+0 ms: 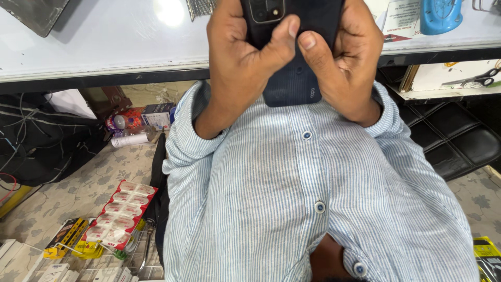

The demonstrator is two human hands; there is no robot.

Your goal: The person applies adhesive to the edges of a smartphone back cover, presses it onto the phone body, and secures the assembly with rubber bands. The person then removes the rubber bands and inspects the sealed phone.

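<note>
A dark blue smartphone (295, 78) is held back side up, close to my chest, its camera block near the top edge of the view. My left hand (240, 57) grips its left side, thumb pressing across the back cover. My right hand (347, 57) wraps the right side, its thumb set on the cover beside the left thumb. Both thumbs meet near the middle of the phone's back. Below the hands lies my blue-and-white striped shirt (292, 198).
A white worktop (104, 42) with a dark edge runs across the top; a blue object (441, 15) sits at its right. Scissors (477, 79) lie on a lower shelf. On the floor: a white bottle (128, 140), red blister packs (120, 214), boxes, cables, a black stool (459, 141).
</note>
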